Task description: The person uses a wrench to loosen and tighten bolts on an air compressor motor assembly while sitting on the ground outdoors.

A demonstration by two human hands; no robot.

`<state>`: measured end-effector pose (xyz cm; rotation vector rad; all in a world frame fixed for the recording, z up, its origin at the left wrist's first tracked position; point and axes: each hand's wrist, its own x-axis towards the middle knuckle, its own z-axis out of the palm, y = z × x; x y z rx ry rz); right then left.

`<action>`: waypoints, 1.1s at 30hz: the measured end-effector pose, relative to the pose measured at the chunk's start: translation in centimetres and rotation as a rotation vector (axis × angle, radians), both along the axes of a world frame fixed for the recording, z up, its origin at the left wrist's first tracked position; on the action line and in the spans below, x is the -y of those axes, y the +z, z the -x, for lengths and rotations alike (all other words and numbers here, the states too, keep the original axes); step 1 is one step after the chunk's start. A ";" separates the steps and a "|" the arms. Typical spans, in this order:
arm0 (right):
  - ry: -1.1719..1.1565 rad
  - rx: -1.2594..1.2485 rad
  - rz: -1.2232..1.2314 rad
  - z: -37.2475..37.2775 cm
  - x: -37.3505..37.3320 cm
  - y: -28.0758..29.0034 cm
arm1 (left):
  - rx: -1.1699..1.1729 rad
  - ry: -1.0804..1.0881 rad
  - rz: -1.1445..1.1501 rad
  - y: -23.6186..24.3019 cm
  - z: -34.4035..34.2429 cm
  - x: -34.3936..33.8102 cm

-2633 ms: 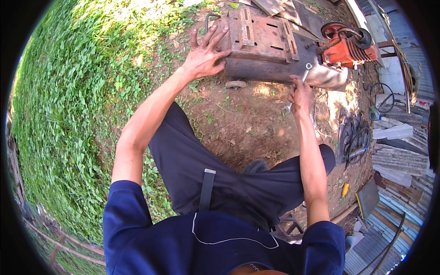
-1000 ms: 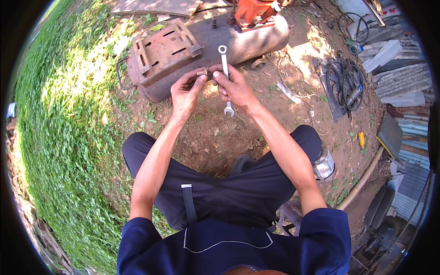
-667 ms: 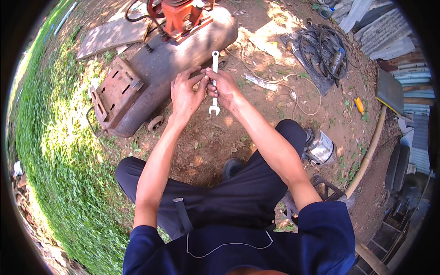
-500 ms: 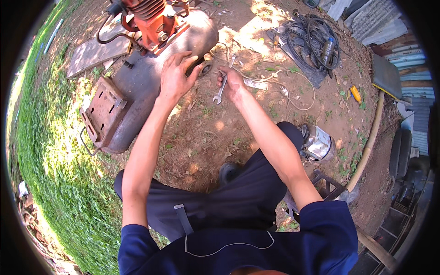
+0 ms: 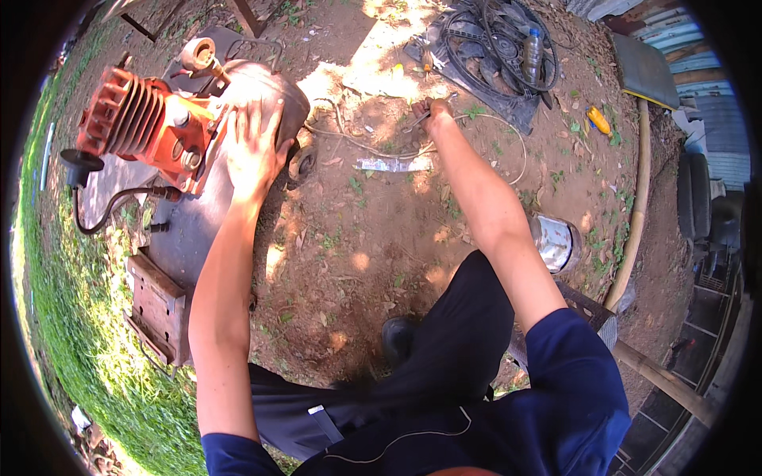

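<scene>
My left hand [image 5: 255, 151] lies with fingers spread on the grey tank [image 5: 202, 230] of an air compressor. Beside it, on top of the tank, sits the orange finned pump head [image 5: 139, 115] with a black hose. My right hand [image 5: 432, 117] is stretched out over the dirt, closed on a combination wrench [image 5: 414, 124]. The hand covers most of the wrench, leaving only a small part in sight. Close to that hand, a pale cable [image 5: 520, 147] loops over the ground. A dark round ring-like part [image 5: 304, 163] is beside the tank, near my left hand.
Black hoses [image 5: 484, 47] lie coiled on a dark sheet at the far right, with a clear bottle [image 5: 533, 55] on them. A yellow object [image 5: 598, 120] rests on the dirt. Nearer stands a silver can [image 5: 553, 244]. A bamboo pole [image 5: 637, 206] runs along the right.
My right hand has moved forward and right with the wrench. My left hand has shifted onto the tank, fingers now spread flat. The view has turned, so the compressor sits lower and further left.
</scene>
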<state>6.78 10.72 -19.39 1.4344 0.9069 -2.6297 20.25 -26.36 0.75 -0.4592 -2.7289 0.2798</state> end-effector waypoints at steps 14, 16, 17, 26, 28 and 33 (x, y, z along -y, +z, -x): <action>0.554 -0.107 -0.280 -4.9 8.6 7.8 | -0.067 -0.083 -0.097 -0.1 -0.3 1.7; 0.753 -0.117 -0.307 -7.2 12.3 9.0 | 0.016 -0.094 -0.191 0.6 -0.2 1.2; 0.816 -0.124 -0.287 -8.6 14.8 9.6 | 0.058 -0.090 -0.249 0.6 -0.4 1.6; 1.397 -0.586 -0.475 -21.4 31.0 19.5 | -0.185 0.177 -0.757 5.9 -15.7 9.2; 1.576 -0.659 -0.630 -24.1 33.9 22.8 | -0.390 0.281 -0.640 7.8 -21.5 13.9; 1.559 -0.852 -0.894 -27.7 40.6 26.7 | -0.499 0.916 -0.238 11.1 -31.5 22.1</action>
